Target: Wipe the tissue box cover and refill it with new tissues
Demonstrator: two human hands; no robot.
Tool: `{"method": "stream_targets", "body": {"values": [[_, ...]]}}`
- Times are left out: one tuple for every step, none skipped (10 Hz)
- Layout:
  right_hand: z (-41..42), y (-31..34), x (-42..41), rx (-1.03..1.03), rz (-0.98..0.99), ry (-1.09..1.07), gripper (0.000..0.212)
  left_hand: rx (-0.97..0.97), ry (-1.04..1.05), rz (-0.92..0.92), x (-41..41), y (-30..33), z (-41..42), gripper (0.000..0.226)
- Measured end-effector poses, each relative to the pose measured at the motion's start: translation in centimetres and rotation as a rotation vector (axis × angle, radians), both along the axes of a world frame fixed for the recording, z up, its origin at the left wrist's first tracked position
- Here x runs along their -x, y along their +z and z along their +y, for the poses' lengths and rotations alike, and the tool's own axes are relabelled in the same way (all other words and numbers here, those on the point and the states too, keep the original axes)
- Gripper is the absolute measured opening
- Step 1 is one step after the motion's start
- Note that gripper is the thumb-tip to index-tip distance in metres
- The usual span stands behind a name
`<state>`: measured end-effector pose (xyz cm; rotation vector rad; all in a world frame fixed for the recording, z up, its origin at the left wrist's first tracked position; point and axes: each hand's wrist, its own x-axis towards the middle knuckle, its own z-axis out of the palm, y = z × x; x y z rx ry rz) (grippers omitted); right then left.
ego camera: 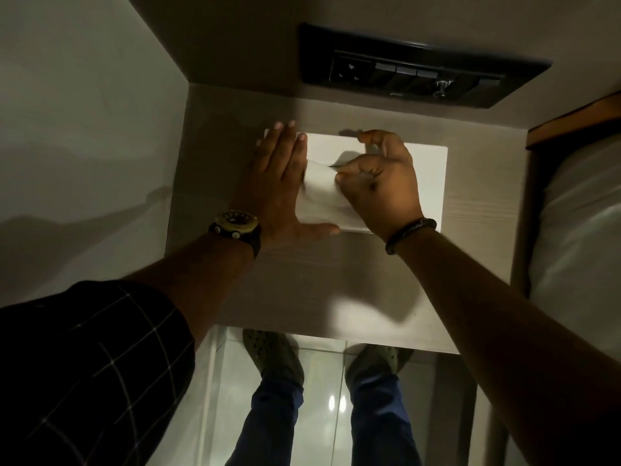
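Observation:
A white tissue box cover [426, 183] lies flat on a small grey bedside table [302, 284]. My left hand [279, 183] rests flat on the cover's left end, fingers spread, thumb along its near edge. My right hand [379, 186] is over the cover's middle, fingertips pinched on a white tissue [319, 193] that sticks up from the slot. The tissue fans out toward me over the cover's top. The slot itself is hidden by my hands.
A black switch and socket panel [416, 72] is on the wall just behind the table. A bed with white bedding [578, 237] and a wooden frame borders the right side. A wall stands at the left. My feet and a glossy tiled floor [322, 398] show below the table edge.

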<state>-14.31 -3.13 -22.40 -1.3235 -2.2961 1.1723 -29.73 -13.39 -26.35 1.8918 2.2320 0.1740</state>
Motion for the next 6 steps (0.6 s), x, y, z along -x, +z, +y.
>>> {"method": "stream_targets", "body": {"values": [[0.0, 0.2, 0.0, 0.059, 0.061, -0.082, 0.01, 0.008, 0.011, 0.006, 0.0, -0.1, 0.0, 0.134], [-0.2, 0.4, -0.4, 0.035, 0.026, -0.037, 0.026, 0.016, 0.023, 0.004, -0.1, -0.2, 0.0, 0.136], [-0.7, 0.6, -1.8, 0.005, -0.029, -0.036, 0.039, 0.047, 0.047, -0.007, 0.0, -0.1, 0.1, 0.14], [-1.7, 1.1, -4.3, -0.028, -0.05, -0.1, 0.039, 0.085, 0.073, -0.018, -0.1, 0.0, -0.6, 0.141], [-2.6, 3.1, -6.6, -0.023, -0.164, -0.098, 0.043, 0.131, 0.098, -0.045, -0.1, 1.9, -2.4, 0.139], [-3.1, 7.9, -8.2, -0.067, -0.216, -0.096, 0.048, 0.085, 0.116, -0.063, -1.2, 6.3, -4.8, 0.135]]}}
